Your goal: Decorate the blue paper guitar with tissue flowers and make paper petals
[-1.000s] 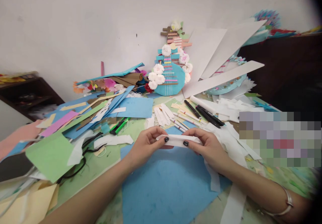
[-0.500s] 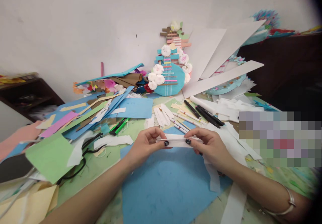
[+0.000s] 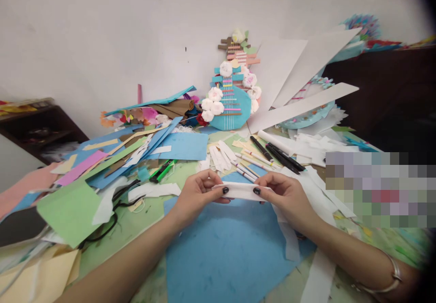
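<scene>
A narrow folded strip of white paper [image 3: 241, 191] is stretched level between my two hands, above a large blue sheet [image 3: 228, 248]. My left hand [image 3: 200, 194] pinches its left end, thumb in front and fingers curled behind. At the right end my right hand [image 3: 284, 196] pinches it the same way. A loose white paper tail [image 3: 291, 241] hangs below my right hand over the blue sheet. Just beyond the hands lie rolled paper sticks [image 3: 245, 172] and small white paper pieces [image 3: 220, 156].
Black pens [image 3: 281, 155] lie behind my right hand. A green cutter [image 3: 162, 171], black-handled scissors [image 3: 114, 212] and a green sheet [image 3: 70, 210] are on the left. A blue paper instrument with white flowers [image 3: 235, 107] stands against the wall.
The white strip's front face has turned flatter toward the camera and looks more evenly folded. Both thumbs have shifted slightly upward on it.
</scene>
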A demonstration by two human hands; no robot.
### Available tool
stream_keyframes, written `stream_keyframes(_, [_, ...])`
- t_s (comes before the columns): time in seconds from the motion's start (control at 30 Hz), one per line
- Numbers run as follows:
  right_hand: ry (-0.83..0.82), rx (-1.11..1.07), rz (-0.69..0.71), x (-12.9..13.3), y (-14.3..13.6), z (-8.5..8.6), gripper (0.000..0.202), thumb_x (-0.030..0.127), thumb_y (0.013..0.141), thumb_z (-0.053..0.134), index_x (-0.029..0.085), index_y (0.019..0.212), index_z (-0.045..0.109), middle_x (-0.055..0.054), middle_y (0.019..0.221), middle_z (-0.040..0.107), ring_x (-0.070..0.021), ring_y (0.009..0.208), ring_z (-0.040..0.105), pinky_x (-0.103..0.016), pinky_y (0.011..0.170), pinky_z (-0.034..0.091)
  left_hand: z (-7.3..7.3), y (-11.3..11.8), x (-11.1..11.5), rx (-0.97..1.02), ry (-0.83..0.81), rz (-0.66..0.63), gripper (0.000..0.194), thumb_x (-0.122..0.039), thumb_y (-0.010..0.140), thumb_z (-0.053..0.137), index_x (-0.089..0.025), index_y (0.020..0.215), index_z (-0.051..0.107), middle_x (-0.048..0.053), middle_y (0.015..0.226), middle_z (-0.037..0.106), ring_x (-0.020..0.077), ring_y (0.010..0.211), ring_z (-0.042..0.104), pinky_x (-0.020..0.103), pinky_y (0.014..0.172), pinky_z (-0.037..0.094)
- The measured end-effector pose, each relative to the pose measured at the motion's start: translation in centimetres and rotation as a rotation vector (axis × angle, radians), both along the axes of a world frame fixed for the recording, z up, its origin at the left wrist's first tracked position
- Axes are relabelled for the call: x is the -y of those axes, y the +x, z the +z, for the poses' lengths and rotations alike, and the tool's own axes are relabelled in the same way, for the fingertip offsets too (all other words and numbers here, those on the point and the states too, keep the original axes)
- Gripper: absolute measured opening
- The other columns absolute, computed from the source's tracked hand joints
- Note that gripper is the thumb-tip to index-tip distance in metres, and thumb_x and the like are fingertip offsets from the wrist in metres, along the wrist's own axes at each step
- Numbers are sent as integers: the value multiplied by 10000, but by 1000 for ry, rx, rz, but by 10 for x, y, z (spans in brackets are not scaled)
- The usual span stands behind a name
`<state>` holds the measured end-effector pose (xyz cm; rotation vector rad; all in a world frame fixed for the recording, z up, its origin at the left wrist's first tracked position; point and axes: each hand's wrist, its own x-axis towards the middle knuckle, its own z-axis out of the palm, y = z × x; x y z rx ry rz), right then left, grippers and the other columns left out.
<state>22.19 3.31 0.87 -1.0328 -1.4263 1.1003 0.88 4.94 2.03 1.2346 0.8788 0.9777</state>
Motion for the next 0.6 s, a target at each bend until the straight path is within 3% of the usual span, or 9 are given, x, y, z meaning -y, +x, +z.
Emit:
stream_keyframes(0.1, [-15, -27, -9, -1, 0, 0, 255, 370, 676, 722, 167, 675, 567, -9, 680, 603, -102, 568, 545, -225, 514, 465, 0, 0, -1, 5, -6, 11, 296, -249, 642, 773, -127, 720, 515, 18, 666, 670, 149, 641, 675, 271, 619, 592])
stream_keyframes(0.3, [-64, -83, 33, -1, -1, 0, 274, 343, 676, 728, 181, 852, 594, -10, 747, 636, -134, 559, 627, -266, 506, 521, 0, -2, -1, -23, -57, 22, 448, -244, 641, 771, -136, 1020, 557, 82, 791, 734, 234, 695, 710, 288, 581, 590])
stream_keyframes(0.43, [-101, -60, 54, -1, -1, -1, 295, 299, 657, 739, 158, 896, 638, -27, 766, 659, -131, 565, 630, -270, 522, 540, 0, -3, -1, -52, -57, 9, 334, -246, 639, 769, -97, 917, 660, 115, 822, 733, 236, 705, 712, 268, 589, 586])
stream_keyframes(0.6, [-84, -22, 80, -1, -1, -2, 165, 242, 687, 706, 156, 823, 672, -8, 690, 647, -106, 575, 592, -231, 529, 509, -3, -5, -4, -50, -57, 4, 234, -213, 633, 770, -108, 827, 693, 89, 781, 731, 219, 707, 710, 254, 600, 582])
